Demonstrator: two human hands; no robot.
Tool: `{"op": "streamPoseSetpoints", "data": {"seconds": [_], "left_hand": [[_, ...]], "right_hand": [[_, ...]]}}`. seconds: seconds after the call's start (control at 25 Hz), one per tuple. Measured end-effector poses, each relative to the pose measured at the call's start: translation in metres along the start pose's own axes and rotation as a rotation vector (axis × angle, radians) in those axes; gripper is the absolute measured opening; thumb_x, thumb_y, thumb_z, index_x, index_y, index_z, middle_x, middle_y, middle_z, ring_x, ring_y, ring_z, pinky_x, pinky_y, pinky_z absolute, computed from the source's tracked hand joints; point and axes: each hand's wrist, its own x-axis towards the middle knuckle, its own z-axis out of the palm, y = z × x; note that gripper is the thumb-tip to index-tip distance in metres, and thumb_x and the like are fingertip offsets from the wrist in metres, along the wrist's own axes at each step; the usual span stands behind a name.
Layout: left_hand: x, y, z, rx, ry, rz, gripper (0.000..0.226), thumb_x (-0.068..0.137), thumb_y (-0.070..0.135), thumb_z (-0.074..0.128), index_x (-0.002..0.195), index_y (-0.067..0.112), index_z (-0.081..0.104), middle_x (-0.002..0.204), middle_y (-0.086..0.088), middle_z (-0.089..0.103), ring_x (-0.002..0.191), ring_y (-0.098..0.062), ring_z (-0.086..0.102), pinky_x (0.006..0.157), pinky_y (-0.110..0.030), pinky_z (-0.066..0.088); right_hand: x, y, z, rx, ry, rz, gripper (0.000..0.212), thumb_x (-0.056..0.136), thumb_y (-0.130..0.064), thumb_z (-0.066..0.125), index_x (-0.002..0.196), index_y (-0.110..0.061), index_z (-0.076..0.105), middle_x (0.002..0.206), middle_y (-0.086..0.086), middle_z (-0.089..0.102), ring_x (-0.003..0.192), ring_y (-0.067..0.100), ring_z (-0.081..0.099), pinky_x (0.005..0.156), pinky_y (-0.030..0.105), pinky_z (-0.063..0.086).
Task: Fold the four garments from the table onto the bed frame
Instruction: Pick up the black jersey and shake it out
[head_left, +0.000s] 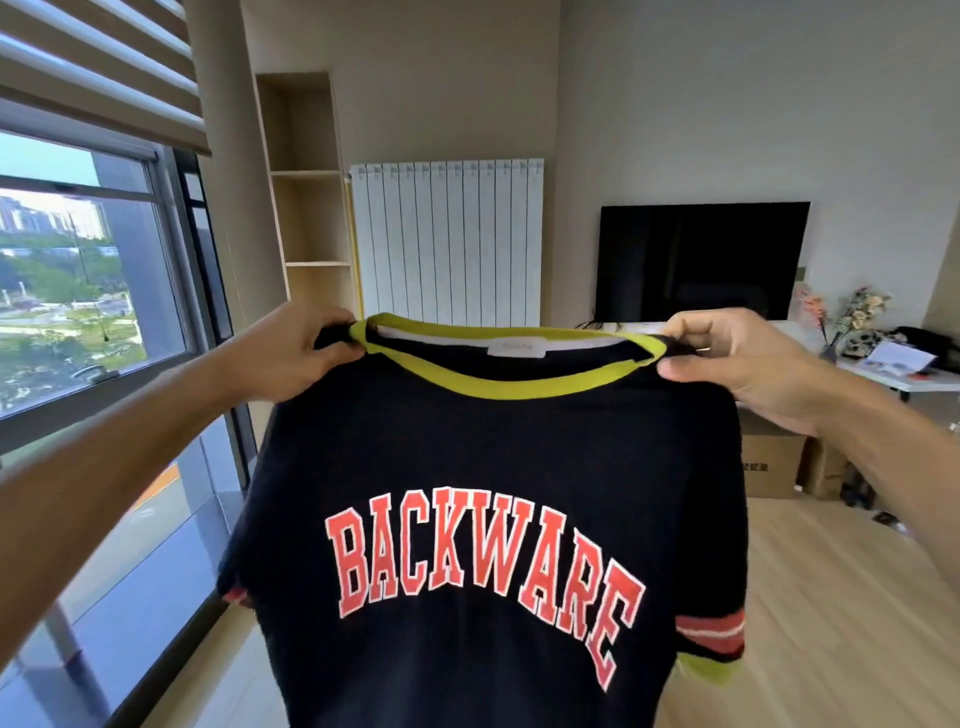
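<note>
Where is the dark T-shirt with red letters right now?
Head view, centre: the dark T-shirt hangs in the air, gripped at its shoulders by the left hand and the right hand, before the white radiator.

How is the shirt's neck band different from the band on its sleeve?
The neck band is all yellow-green; the sleeve band has red stripes with a thin white line, and yellow-green only at its edge. The neck band is up top between the left hand and right hand; the sleeve band hangs low at the side. Both trim the same dark shirt.
</note>
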Motion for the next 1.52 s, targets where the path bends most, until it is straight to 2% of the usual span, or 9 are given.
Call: {"op": "streamPoseSetpoints", "data": {"seconds": [0.08, 0.24, 0.4, 0.6, 0.8, 0.96, 1.16, 1.36, 1.52], "left_hand": [[-0.006, -0.006, 0.006, 0.013, 0.020, -0.017, 0.014, 0.099, 0.022, 0.059, 0.087, 0.025, 0.066, 0.074, 0.003, 0.066, 0.069, -0.011, 0.064, 0.067, -0.038, 0.050], [-0.025, -0.029, 0.037, -0.051, 0.163, -0.147, 0.035, 0.092, 0.008, 0.062, 0.073, 0.038, 0.059, 0.058, 0.011, 0.061, 0.058, -0.004, 0.061, 0.054, -0.028, 0.043], [-0.041, -0.056, 0.083, -0.119, 0.216, -0.331, 0.044, 0.084, -0.007, 0.065, 0.067, 0.033, 0.060, 0.062, 0.006, 0.063, 0.062, -0.023, 0.062, 0.056, -0.033, 0.042], [-0.071, -0.048, 0.114, 0.016, 0.464, -0.321, 0.031, 0.089, -0.002, 0.065, 0.076, 0.026, 0.059, 0.067, 0.006, 0.062, 0.064, -0.013, 0.057, 0.057, -0.033, 0.042], [-0.079, -0.044, 0.138, -0.250, 0.350, -0.466, 0.031, 0.101, 0.016, 0.059, 0.075, 0.032, 0.064, 0.069, -0.001, 0.069, 0.070, -0.025, 0.067, 0.058, -0.036, 0.046], [-0.120, -0.018, 0.121, 0.064, 0.261, -0.229, 0.039, 0.083, 0.037, 0.074, 0.064, 0.034, 0.040, 0.052, 0.013, 0.049, 0.051, -0.008, 0.049, 0.049, -0.028, 0.036], [-0.164, -0.002, 0.101, 0.047, 0.194, -0.023, 0.022, 0.083, 0.043, 0.056, 0.079, 0.057, 0.039, 0.074, 0.035, 0.051, 0.058, 0.005, 0.049, 0.057, -0.011, 0.039], [-0.154, -0.018, 0.106, 0.052, 0.328, -0.049, 0.025, 0.087, 0.036, 0.058, 0.072, 0.018, 0.048, 0.087, 0.016, 0.052, 0.075, 0.000, 0.051, 0.060, -0.015, 0.037], [-0.119, -0.068, 0.152, 0.051, 0.226, -0.086, 0.025, 0.089, 0.043, 0.057, 0.079, 0.024, 0.045, 0.080, 0.024, 0.052, 0.064, -0.010, 0.042, 0.060, -0.025, 0.036]], "right_hand": [[0.000, 0.004, 0.006, -0.223, 0.090, -0.069, 0.007, 0.089, -0.008, 0.072, 0.087, -0.009, 0.065, 0.090, 0.012, 0.071, 0.076, 0.011, 0.067, 0.068, 0.018, 0.051], [-0.003, 0.013, 0.034, -0.501, 0.240, -0.149, 0.020, 0.092, -0.022, 0.069, 0.078, -0.020, 0.054, 0.064, -0.017, 0.063, 0.059, -0.002, 0.056, 0.056, 0.014, 0.037], [-0.003, 0.034, 0.058, -0.700, 0.315, -0.134, 0.026, 0.098, -0.039, 0.057, 0.078, -0.025, 0.048, 0.063, -0.005, 0.055, 0.058, 0.012, 0.053, 0.052, 0.030, 0.037], [-0.017, 0.049, 0.071, -0.746, 0.552, -0.175, 0.019, 0.101, -0.035, 0.052, 0.095, -0.024, 0.066, 0.063, -0.010, 0.061, 0.056, 0.008, 0.052, 0.052, 0.033, 0.041], [-0.018, 0.086, 0.071, -0.626, 0.314, 0.036, 0.031, 0.101, -0.044, 0.045, 0.088, -0.027, 0.068, 0.076, -0.011, 0.068, 0.073, 0.011, 0.064, 0.068, 0.042, 0.054], [-0.053, 0.097, 0.055, -0.441, 0.154, 0.018, 0.027, 0.102, -0.027, 0.054, 0.084, -0.036, 0.071, 0.073, -0.022, 0.070, 0.076, -0.003, 0.064, 0.065, 0.013, 0.044], [-0.102, 0.100, 0.056, -0.251, -0.051, 0.000, 0.024, 0.095, -0.036, 0.050, 0.092, -0.033, 0.074, 0.081, -0.005, 0.075, 0.073, 0.007, 0.070, 0.062, 0.019, 0.049], [-0.083, 0.110, 0.065, -0.148, 0.092, 0.078, 0.031, 0.089, -0.056, 0.054, 0.091, -0.032, 0.073, 0.080, -0.004, 0.074, 0.068, 0.004, 0.066, 0.058, 0.016, 0.046], [-0.038, 0.159, 0.092, -0.087, -0.030, 0.326, 0.029, 0.087, -0.049, 0.052, 0.093, -0.033, 0.076, 0.081, -0.001, 0.077, 0.069, 0.009, 0.071, 0.058, 0.017, 0.048]]}}
